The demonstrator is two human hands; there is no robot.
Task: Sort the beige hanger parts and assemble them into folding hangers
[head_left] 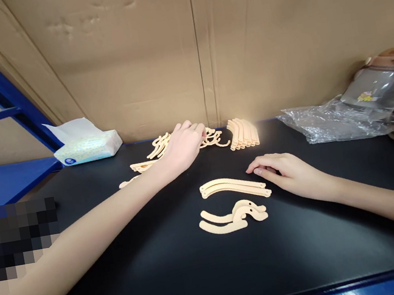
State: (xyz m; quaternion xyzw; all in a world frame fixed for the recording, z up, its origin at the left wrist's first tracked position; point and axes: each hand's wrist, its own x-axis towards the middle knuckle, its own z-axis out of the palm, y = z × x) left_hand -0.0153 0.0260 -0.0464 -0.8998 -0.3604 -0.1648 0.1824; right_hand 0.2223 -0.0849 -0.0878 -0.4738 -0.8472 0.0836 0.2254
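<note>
My left hand [184, 144] reaches to the back of the black table, over a loose pile of curved cream plastic pieces [212, 137]. Its fingertips are hidden behind the hand, so any piece in them does not show. My right hand [284, 170] rests on the table with fingers loosely bent and nothing visible in them. Just left of it lie long curved cream strips [234, 187] with holes at their ends, side by side. Nearer me are two hooked cream pieces [235, 216], one partly over the other.
A bundle of cream curved strips [243, 132] stands at the back. Further cream pieces [143, 166] lie beside my left forearm. A tissue pack [87, 145] sits back left. Clear plastic wrap [328, 120] and a transparent bottle [375, 85] are at the right. Cardboard [128, 53] walls the back.
</note>
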